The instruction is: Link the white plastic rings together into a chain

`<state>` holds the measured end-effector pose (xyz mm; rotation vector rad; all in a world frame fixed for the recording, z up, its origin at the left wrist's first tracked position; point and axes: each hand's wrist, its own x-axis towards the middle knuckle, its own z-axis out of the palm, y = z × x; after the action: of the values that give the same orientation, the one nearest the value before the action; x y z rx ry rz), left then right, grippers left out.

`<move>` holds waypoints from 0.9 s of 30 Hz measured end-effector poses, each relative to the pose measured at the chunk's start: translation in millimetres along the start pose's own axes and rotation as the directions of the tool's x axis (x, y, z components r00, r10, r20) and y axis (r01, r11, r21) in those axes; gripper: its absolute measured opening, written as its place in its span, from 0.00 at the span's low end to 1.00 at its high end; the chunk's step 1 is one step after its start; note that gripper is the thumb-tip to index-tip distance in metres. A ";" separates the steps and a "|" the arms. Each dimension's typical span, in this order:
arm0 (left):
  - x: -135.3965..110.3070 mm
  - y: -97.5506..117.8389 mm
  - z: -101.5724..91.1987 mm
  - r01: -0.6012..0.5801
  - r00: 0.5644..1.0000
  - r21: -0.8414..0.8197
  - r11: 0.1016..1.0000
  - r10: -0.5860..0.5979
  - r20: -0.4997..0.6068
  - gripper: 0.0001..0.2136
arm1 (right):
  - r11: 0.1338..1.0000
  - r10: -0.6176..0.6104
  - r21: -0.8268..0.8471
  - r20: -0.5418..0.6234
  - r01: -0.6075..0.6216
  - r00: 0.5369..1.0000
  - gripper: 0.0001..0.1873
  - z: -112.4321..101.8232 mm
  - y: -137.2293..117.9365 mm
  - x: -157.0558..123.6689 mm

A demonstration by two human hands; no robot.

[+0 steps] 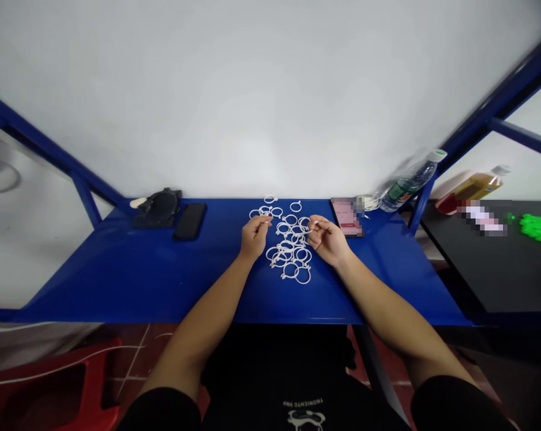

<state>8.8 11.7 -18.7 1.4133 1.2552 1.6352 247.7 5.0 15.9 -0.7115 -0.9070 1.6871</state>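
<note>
White plastic rings with small tabs, like curtain rings (290,270), lie in a loose pile on the blue tabletop (130,281). My right hand (328,240) pinches one white ring (305,225) between thumb and fingertips, at the right side of the pile. To the left of the pile, my left hand (254,234) is closed in a pinch. A small bit of white shows at its fingertips, but I cannot make out what it is. Several more rings (270,199) lie farther back, near the wall.
A black phone (190,221) and a dark pouch-like item (160,206) lie at the back left. At the back right are a phone with a lit pink screen (347,216), a white cable (368,203) and a tilted clear bottle (411,182). Blue metal posts (85,200) flank the tabletop.
</note>
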 end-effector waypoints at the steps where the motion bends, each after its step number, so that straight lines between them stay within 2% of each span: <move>1: -0.1 1.5 0.0 -0.021 1.000 -0.002 1.000 0.021 0.019 0.08 | 0.999 -0.004 -0.040 -0.003 0.004 1.000 0.08 1.6 0.1 -0.7; 4: -0.2 3.6 -0.5 -0.094 0.995 0.049 0.994 0.091 0.048 0.08 | 0.995 -0.010 -0.103 0.003 0.010 1.000 0.07 4.4 0.9 -2.0; 13: -1.2 4.4 -0.2 -0.119 0.991 0.074 0.990 0.114 0.064 0.10 | 0.998 0.012 -0.063 -0.042 -0.015 0.999 0.04 -3.7 7.0 3.6; 18: -1.5 2.6 1.5 -0.105 0.992 0.099 0.990 0.096 0.086 0.10 | 0.995 -0.034 -0.092 -0.052 0.029 0.998 0.08 -10.8 8.8 7.1; 24: -0.2 1.9 0.8 -0.106 0.990 0.151 0.983 0.090 0.108 0.11 | 0.946 -0.182 -0.294 -0.137 0.135 0.974 0.08 -11.9 10.2 9.5; 27: 0.6 3.5 -0.2 -0.120 0.988 0.152 0.981 0.104 0.112 0.12 | 0.834 -0.269 -0.523 -0.103 0.178 0.958 0.09 -11.9 13.2 5.9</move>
<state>8.8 11.0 -15.2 1.6718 1.2900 1.5408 249.0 11.1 -1.7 -1.0421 -1.2778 1.1552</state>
